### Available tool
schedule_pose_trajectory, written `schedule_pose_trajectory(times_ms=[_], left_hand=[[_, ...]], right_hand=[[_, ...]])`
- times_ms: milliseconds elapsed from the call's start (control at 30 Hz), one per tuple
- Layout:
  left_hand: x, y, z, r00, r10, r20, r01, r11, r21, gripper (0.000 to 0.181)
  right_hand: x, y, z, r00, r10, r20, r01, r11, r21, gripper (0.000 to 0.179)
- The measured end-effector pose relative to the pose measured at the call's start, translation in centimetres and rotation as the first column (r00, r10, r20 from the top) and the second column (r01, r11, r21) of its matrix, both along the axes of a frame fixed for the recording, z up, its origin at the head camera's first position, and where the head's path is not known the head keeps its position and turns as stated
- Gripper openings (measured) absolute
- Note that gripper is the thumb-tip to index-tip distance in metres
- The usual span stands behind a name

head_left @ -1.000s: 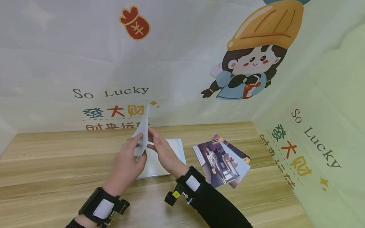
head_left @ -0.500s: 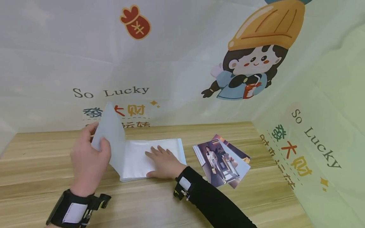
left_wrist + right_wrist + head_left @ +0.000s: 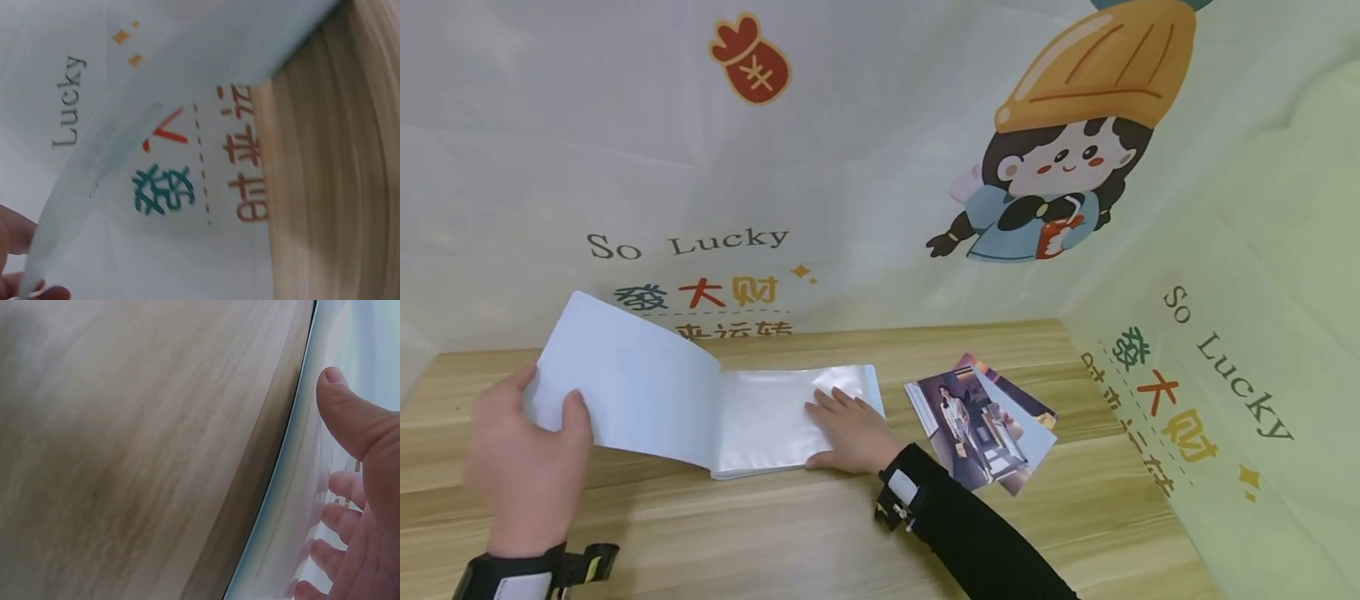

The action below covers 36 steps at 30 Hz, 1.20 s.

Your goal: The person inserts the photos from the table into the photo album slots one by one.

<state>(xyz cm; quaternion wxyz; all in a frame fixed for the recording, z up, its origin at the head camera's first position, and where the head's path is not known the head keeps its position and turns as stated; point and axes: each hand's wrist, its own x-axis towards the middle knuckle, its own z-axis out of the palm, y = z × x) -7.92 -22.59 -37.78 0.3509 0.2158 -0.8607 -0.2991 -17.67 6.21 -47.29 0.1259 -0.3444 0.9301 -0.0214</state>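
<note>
A photo album (image 3: 767,421) lies spread on the table, its white pages with clear sleeves facing up. My left hand (image 3: 531,458) pinches the outer edge of its pale blue cover (image 3: 625,379), thumb on the inner face, holding it tilted up to the left. In the left wrist view the fingertips (image 3: 19,231) show at the cover's edge. My right hand (image 3: 853,429) rests on the sleeved page with fingers spread. From the right wrist view, its thumb (image 3: 350,412) lies apart from the other fingers over the album's edge.
To the right of the album is a loose pile of printed photos (image 3: 977,429), the top one showing a standing person. A printed cloth backdrop (image 3: 850,167) rises behind the wooden table (image 3: 737,542) and along its right side.
My left hand has swung the cover from upright over to the left, opening the album. My right hand has gone from the raised cover down onto the page and shifted slightly right.
</note>
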Motion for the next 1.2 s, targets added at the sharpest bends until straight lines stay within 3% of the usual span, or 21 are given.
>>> schedule_pose_trajectory(times_ms=[167, 233, 367, 467, 533, 700, 833, 1000, 1100, 1200], left_hand=[[0.6, -2.0, -1.3, 0.989, 0.045, 0.144, -0.035, 0.997, -0.07, 0.047], [0.7, -2.4, -1.9, 0.969, 0.045, 0.243, -0.022, 0.995, -0.098, 0.048], [0.4, -2.6, -3.1, 0.926, 0.011, 0.377, 0.052, 0.986, -0.158, 0.046], [-0.1, -2.3, -4.3, 0.899, -0.062, 0.433, 0.145, 0.976, -0.163, 0.049], [-0.6, -2.0, -5.1, 0.871, -0.123, 0.476, 0.214, 0.966, -0.142, 0.055], [-1.9, -1.0, -7.0, 0.766, -0.267, 0.584, 0.355, 0.934, -0.038, 0.064], [-2.7, -0.2, -7.9, 0.686, -0.344, 0.641, 0.408, 0.912, 0.054, 0.061], [-3.4, 0.9, -8.1, 0.594, -0.414, 0.69, 0.448, 0.882, 0.143, 0.061], [-3.7, 1.4, -8.3, 0.561, -0.428, 0.709, 0.452, 0.875, 0.171, 0.062], [-3.8, 1.8, -8.7, 0.546, -0.432, 0.717, 0.45, 0.874, 0.185, 0.063]], right_hand=[[-0.1, 0.2, -0.2, 1.0, 0.012, -0.011, -0.012, 1.0, 0.012, 0.082], [-0.2, 0.1, -0.2, 1.0, 0.016, -0.007, -0.016, 1.0, 0.013, 0.082], [-0.1, 0.1, -0.1, 1.0, 0.018, -0.003, -0.018, 1.0, 0.014, 0.082], [0.0, 0.1, 0.0, 1.0, 0.016, 0.001, -0.016, 1.0, 0.013, 0.082], [0.1, 0.1, 0.1, 1.0, 0.016, 0.005, -0.016, 1.0, 0.012, 0.081], [0.1, 0.2, 0.3, 1.0, 0.014, -0.011, -0.014, 1.0, 0.019, 0.081], [0.1, 0.4, 0.3, 1.0, 0.006, -0.016, -0.005, 1.0, 0.02, 0.081], [-0.1, 1.2, 0.1, 1.0, -0.009, -0.012, 0.009, 1.0, 0.014, 0.084], [-0.5, 1.9, 0.0, 0.999, -0.031, -0.004, 0.031, 0.999, -0.009, 0.085], [-1.1, 3.1, 0.0, 0.992, -0.125, 0.003, 0.125, 0.991, -0.056, 0.088]])
